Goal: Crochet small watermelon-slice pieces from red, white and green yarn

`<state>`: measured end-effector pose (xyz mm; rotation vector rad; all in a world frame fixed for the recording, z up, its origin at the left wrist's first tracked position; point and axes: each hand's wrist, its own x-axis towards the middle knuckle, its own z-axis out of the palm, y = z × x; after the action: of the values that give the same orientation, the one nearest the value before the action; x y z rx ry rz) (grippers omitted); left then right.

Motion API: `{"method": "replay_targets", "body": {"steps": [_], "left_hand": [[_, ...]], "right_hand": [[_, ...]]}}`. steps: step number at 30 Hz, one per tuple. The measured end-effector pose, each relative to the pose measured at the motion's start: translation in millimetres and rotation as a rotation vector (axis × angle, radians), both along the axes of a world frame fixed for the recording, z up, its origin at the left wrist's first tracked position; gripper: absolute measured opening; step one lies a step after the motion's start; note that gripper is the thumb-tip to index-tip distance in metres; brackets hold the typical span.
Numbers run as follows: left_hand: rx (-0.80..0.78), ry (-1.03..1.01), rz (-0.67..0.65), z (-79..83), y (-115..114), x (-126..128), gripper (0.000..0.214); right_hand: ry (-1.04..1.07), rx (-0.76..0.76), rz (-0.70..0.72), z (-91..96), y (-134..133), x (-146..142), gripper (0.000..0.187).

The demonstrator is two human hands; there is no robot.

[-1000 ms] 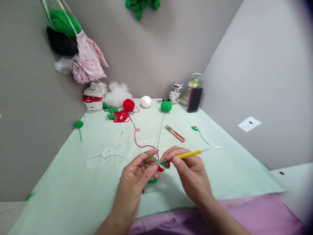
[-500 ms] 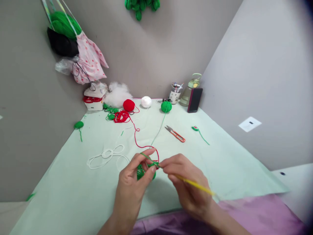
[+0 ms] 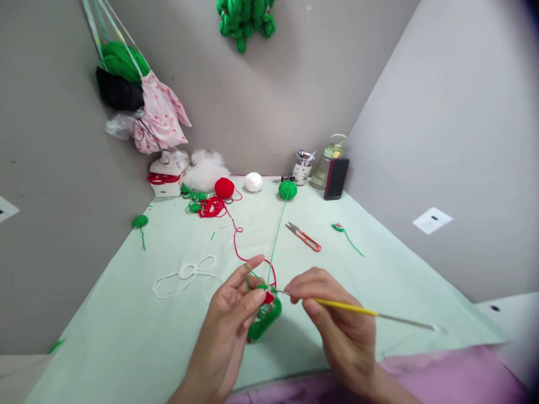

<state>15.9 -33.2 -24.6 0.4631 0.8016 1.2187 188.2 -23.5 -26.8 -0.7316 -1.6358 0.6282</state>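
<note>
Between thumb and fingers, my left hand (image 3: 231, 317) pinches a small green and red crochet piece (image 3: 269, 317). Green yarn loops over its raised index finger. My right hand (image 3: 337, 317) grips a crochet hook (image 3: 353, 307) with a yellow handle and metal ends; its left tip reaches the top edge of the piece. A thin strand climbs from the work to a green yarn ball (image 3: 288, 189). Red yarn (image 3: 252, 258) trails from the piece across the table to a loose red tangle (image 3: 213, 207). My left fingers hide part of the crochet piece.
Orange-handled thread snips (image 3: 304, 237) lie beyond my hands, with a small crocheted bit (image 3: 338, 227) to their right. White yarn (image 3: 185, 272) lies looped at left. A red ball (image 3: 224, 188), white ball (image 3: 253, 182), pen cup (image 3: 302, 168), bottle (image 3: 322, 168) and phone (image 3: 337, 179) line the back.
My right hand and the hook have shifted slightly right, and the hook lies closer to level. More of the crochet piece shows below my left fingers. The view has tilted up a little.
</note>
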Motion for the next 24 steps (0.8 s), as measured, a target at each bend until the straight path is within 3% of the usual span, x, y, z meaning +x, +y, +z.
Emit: {"method": "replay_targets", "body": {"steps": [5,13,18,22,24], "left_hand": [[0.041,0.130,0.048,3.7,-2.8,0.3,0.049],[0.124,0.217,0.131,0.4,-3.0,0.1,0.040],[0.158,0.202,0.012,-7.3,-3.1,1.4,0.039],[0.147,0.205,0.017,-11.4,-2.8,3.1,0.042],[0.119,0.165,0.029,-11.3,-2.5,4.4,0.046]], "right_hand": [[0.227,-0.213,0.123,-0.8,8.5,-2.4,0.018],[0.313,-0.294,0.141,-2.9,5.5,-1.7,0.017],[0.159,-0.194,0.111,-0.5,9.1,-6.6,0.015],[0.057,-0.105,0.054,-8.8,6.3,-8.1,0.020],[-0.057,0.010,-0.005,-14.4,2.9,-7.1,0.027]]}}
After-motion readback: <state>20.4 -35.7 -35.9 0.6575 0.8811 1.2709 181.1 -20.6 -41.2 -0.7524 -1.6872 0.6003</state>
